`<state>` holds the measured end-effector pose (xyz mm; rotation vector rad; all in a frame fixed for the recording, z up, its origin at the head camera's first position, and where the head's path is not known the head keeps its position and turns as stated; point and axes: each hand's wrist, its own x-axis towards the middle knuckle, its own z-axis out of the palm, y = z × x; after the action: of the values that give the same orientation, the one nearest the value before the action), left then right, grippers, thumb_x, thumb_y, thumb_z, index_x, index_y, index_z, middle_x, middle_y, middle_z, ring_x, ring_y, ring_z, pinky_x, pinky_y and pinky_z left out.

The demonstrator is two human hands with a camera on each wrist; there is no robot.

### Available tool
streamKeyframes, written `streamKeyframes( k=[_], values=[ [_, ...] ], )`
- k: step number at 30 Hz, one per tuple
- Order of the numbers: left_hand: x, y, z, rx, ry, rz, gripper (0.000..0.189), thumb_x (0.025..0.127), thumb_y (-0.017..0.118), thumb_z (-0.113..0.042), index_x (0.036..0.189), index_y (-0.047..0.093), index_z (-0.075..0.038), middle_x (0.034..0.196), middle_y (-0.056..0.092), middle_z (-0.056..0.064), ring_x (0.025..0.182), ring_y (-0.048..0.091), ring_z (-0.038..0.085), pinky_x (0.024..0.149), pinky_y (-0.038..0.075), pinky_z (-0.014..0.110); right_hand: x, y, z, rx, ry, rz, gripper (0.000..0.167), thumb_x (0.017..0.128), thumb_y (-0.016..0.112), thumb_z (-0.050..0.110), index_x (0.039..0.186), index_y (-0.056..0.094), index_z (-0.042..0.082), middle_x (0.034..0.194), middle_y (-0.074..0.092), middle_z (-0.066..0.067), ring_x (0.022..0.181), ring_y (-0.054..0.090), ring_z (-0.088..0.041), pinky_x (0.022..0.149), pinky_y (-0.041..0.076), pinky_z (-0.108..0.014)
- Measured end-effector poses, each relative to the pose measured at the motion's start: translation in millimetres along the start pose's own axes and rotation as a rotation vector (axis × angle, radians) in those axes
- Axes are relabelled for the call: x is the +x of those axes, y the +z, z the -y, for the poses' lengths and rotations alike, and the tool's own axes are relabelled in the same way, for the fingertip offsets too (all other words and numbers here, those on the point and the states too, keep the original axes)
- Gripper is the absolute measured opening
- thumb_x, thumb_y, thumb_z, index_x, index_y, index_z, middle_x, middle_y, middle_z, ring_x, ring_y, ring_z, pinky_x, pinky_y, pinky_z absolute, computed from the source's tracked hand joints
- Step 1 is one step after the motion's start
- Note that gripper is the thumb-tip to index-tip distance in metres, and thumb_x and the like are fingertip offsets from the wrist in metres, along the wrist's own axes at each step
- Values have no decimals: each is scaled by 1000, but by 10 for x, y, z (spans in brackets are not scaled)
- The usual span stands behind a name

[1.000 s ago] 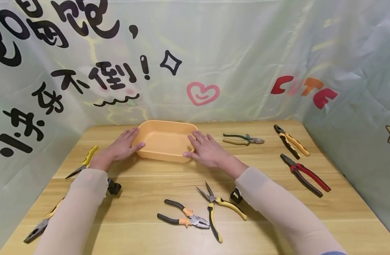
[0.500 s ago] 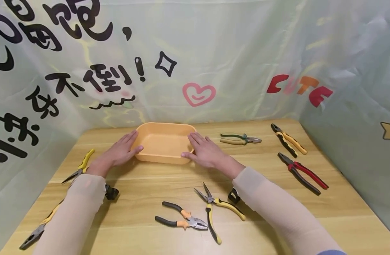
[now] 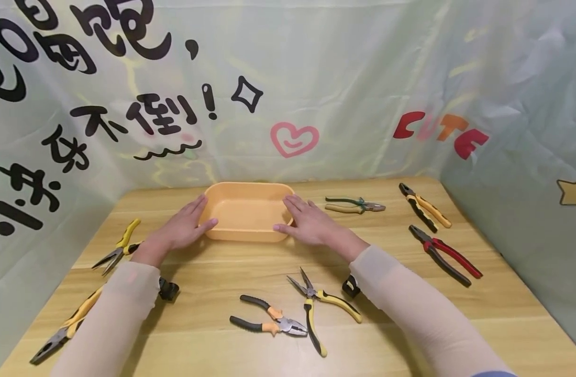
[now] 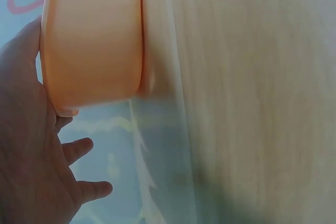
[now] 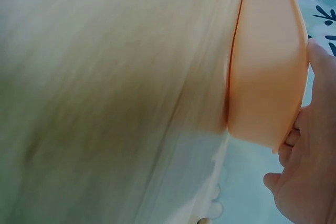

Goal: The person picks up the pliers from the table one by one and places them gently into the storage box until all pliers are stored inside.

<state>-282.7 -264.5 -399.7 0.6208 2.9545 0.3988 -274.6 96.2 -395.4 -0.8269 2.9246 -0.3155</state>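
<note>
An orange plastic bin (image 3: 245, 235) stands at the back of the wooden table, nothing in it. My left hand (image 3: 181, 229) lies along its left end, fingers straight on the outside and thumb at the near rim. On the opposite end, my right hand (image 3: 311, 220) rests with its fingers extended and its thumb at the near rim corner. In the left wrist view the bin's wall (image 4: 94, 35) meets the thumb side of the hand (image 4: 31, 145), some fingers spread below it. The right wrist view shows that hand (image 5: 310, 166) against the rim of the bin (image 5: 268, 61).
Long-nose pliers (image 3: 310, 294) and orange-handled pliers (image 3: 292, 326) lie in front. Green-and-tan pliers (image 3: 361, 204), yellow-black pliers (image 3: 412, 197) and red-black pliers (image 3: 428, 245) lie right. Yellow needle-nose pliers (image 3: 120, 251) and larger pliers (image 3: 57, 339) lie left, partly behind the arm. A printed cloth (image 3: 354, 78) backs the table.
The bin and both hands have shifted slightly to the right. More of the pliers at the left shows beside the left arm. The head view has moved a little; the other pliers stay put.
</note>
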Motion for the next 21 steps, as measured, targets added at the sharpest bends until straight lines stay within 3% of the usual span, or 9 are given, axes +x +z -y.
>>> streamKeyframes(
  k=[6, 13, 21],
  values=[
    [5, 10, -74, 29, -4, 3, 89, 100, 28, -63, 155, 0, 0, 162, -2, 19, 147, 4, 40, 117, 11, 55, -42, -24, -80, -3, -12, 5, 99, 89, 18, 80, 158, 10, 9, 164, 4, -7, 149, 0, -17, 119, 3, -47],
    [-46, 34, -188, 41, -18, 14, 90, 99, 27, -65, 156, 0, 0, 163, -2, 18, 147, 3, 40, 111, 12, 66, -114, -25, -147, -15, -42, 4, 97, 91, 19, 78, 158, 11, 8, 164, 6, -9, 149, 2, -20, 118, 2, -51],
    [-68, 60, -258, 53, 20, 14, 93, 98, 27, -67, 155, 1, 2, 162, -2, 20, 148, 2, 36, 117, 12, 55, -208, -51, -206, 2, -72, -8, 96, 92, 22, 76, 157, 12, 6, 163, 8, -10, 149, 5, -25, 118, 2, -50]
  ],
)
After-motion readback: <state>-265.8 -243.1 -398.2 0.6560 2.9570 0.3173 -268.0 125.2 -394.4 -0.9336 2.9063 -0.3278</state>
